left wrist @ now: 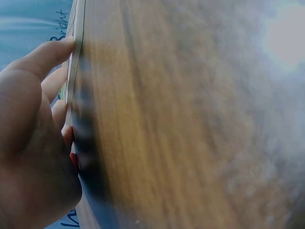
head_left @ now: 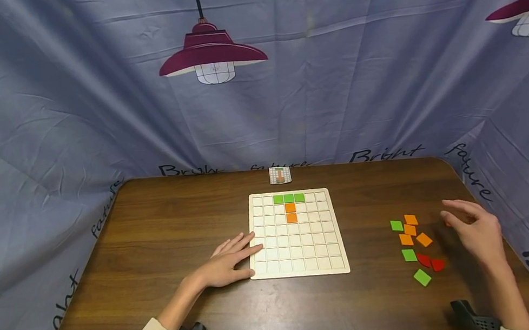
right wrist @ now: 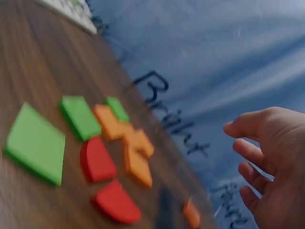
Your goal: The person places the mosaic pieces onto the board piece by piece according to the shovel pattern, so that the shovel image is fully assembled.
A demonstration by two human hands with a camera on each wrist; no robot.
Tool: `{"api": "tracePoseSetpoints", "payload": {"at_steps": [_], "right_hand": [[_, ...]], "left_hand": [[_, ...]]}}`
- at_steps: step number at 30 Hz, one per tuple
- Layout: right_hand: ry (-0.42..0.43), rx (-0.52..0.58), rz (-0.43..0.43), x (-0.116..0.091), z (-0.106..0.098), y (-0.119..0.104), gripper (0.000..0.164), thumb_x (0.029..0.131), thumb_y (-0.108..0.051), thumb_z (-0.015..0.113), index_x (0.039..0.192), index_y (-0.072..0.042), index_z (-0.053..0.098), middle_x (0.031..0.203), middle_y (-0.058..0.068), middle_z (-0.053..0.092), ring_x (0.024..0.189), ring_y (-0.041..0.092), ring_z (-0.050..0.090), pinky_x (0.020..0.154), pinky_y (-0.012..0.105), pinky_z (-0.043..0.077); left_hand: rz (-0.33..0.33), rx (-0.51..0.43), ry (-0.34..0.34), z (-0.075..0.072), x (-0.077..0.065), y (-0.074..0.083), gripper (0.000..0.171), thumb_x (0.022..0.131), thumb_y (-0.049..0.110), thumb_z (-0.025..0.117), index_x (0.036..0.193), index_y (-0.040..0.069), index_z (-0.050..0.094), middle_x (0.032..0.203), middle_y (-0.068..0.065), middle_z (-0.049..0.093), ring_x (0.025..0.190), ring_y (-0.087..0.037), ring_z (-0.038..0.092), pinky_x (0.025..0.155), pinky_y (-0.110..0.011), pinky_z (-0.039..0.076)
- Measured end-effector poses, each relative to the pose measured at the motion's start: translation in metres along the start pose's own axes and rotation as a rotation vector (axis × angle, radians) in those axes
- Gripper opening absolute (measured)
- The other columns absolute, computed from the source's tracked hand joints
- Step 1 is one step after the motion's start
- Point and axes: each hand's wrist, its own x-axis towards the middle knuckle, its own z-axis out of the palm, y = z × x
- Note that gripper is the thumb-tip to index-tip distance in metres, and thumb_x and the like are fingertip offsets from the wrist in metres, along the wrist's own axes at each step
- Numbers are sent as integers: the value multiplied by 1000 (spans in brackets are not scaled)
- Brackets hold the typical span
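My left hand [head_left: 224, 265] rests at the left edge of a white gridded board [head_left: 281, 253], its fingers extended over the rim. In the left wrist view the fingers [left wrist: 55, 55] touch the board's edge. Set in the board are a row of green square tiles [head_left: 289, 198] and, below its middle, two orange tiles [head_left: 292, 217]. Off to the right, my right hand [head_left: 479, 230] hovers over the table with loosely bent fingers and nothing visibly held. In the right wrist view a lone orange tile [right wrist: 191, 213] lies on the table, apart from the fingers [right wrist: 245, 121].
Left of my right hand lie loose orange tiles [head_left: 406, 240], green tiles [head_left: 422, 277] and two red rounded pieces [head_left: 437, 265]. A small pattern card [head_left: 280, 175] lies behind the board. A blue printed curtain [head_left: 311, 100] surrounds the wooden table [head_left: 163, 225].
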Motion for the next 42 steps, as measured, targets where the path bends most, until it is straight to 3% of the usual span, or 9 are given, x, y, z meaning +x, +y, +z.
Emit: {"api": "tracePoseSetpoints", "payload": {"at_steps": [9,17,22,26,29,31,34,36,42], "right_hand": [[-86,-94,168,-5,1,36,47,92,-27,75,131,-4,64,126,-7,58,105,4,50,76,19,36],[-118,-127,116,-8,2,57,44,91,-20,75,128,2,64,114,-15,53,90,-15,37,70,12,36],[-150,-172,89,-5,1,64,42,92,-18,74,127,3,64,117,12,59,88,-15,37,68,12,36],[-168,-201,90,-3,-1,67,42,93,-18,72,127,4,63,121,25,57,87,-13,37,69,21,37],[-192,-207,91,-1,-2,67,42,94,-17,70,129,5,61,125,29,56,91,1,47,78,37,41],[-213,-198,97,2,-2,67,44,95,-16,68,132,6,58,127,33,54,100,21,54,83,51,40],[-238,-174,115,6,-3,68,44,96,-14,65,133,9,55,129,38,52,112,49,50,87,63,35],[-244,-172,123,8,-3,69,44,96,-12,65,132,10,55,129,38,52,113,54,48,87,65,34],[-217,-238,123,9,-2,69,40,95,-14,68,127,8,62,120,33,60,105,46,54,79,51,37]], "left_hand": [[2,-14,8,0,-1,1,60,101,40,57,154,19,41,164,-11,21,150,-38,11,114,-63,11],[3,-15,11,0,0,1,60,101,40,57,155,19,41,164,-10,20,150,-37,11,114,-63,11],[1,-11,11,0,0,1,60,101,40,56,155,19,41,164,-10,20,150,-37,10,114,-63,11],[3,-18,9,-1,0,2,60,101,40,57,154,19,41,164,-11,20,150,-37,10,114,-63,11],[0,-16,5,-1,0,2,60,101,40,57,154,19,41,164,-11,20,150,-37,11,114,-63,11],[-2,-14,3,-1,0,2,60,101,40,57,154,19,41,164,-10,20,150,-37,11,114,-63,11],[-3,-16,1,-1,0,2,60,101,40,57,155,19,41,164,-10,20,150,-37,10,114,-63,11],[-1,-20,2,-2,0,2,60,101,40,57,155,19,41,164,-10,20,150,-37,10,114,-63,10],[-5,-16,2,-1,0,1,60,101,41,56,155,20,40,165,-9,20,150,-36,9,114,-63,10]]}}
